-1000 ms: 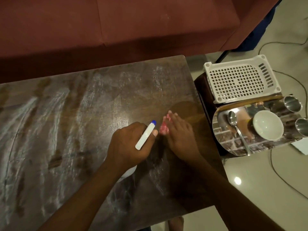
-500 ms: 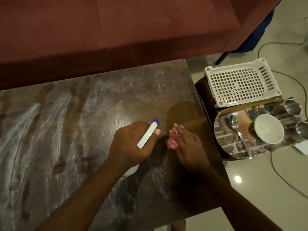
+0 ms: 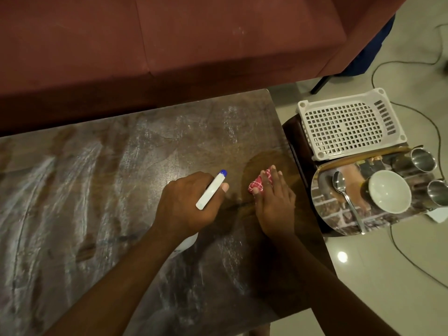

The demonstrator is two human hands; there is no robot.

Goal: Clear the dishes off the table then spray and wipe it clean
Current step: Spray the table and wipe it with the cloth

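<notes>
Now my left hand [image 3: 186, 204] grips a smooth white spray bottle [image 3: 211, 190]; right hand [image 3: 274, 202], fingers pressed flat, pins a checked red cloth [image 3: 257, 185] on the streaked wooden table [image 3: 97, 190] at its 3 o'clock edge.

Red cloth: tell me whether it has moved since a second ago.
Yes. The red cloth under the right hand slid right, nearer the table edge.

Left hand [image 3: 186, 204] curled in grip; right hand [image 3: 274, 204] flat, fingers [image 3: 272, 178] extended.
</notes>
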